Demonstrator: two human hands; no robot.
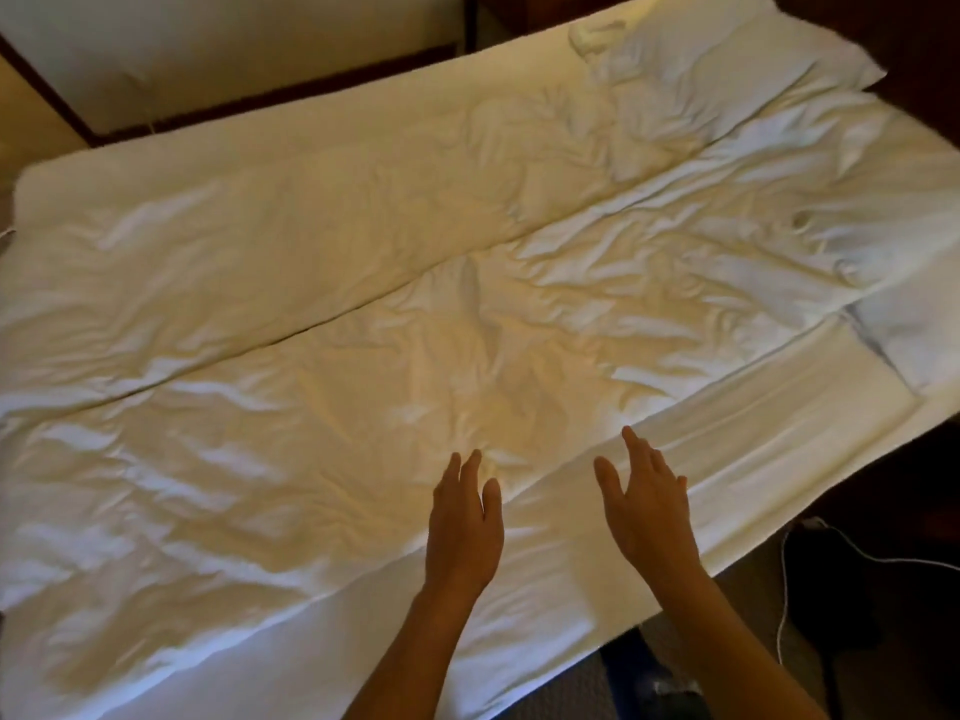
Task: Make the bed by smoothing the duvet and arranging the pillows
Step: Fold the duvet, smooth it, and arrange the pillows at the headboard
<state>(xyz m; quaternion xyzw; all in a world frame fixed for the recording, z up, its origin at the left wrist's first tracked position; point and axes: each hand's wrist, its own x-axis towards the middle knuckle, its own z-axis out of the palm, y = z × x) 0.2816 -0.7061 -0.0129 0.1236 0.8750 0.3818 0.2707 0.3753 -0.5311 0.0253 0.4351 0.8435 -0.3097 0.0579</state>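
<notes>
Two hands flat-fingered, gripping nothing: our left hand (pixel 465 517) and right hand (pixel 647 504) hover at 6 o'clock over the duvet (pixel 363 366). It spans the bed, wrinkled; pillows (pixel 737 59) at 1 o'clock. We judge it soft, light; best pressed with palms, outward.

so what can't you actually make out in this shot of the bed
Head view only:
- Near pillow: cut off by the right edge of the picture.
- Far pillow: its top corner runs out of the picture.
- Duvet: its left end is cut off by the picture edge.
- Left hand and right hand: fingers straight, but touching or hovering is unclear.
- Floor beside the white cable: too dark.
</notes>
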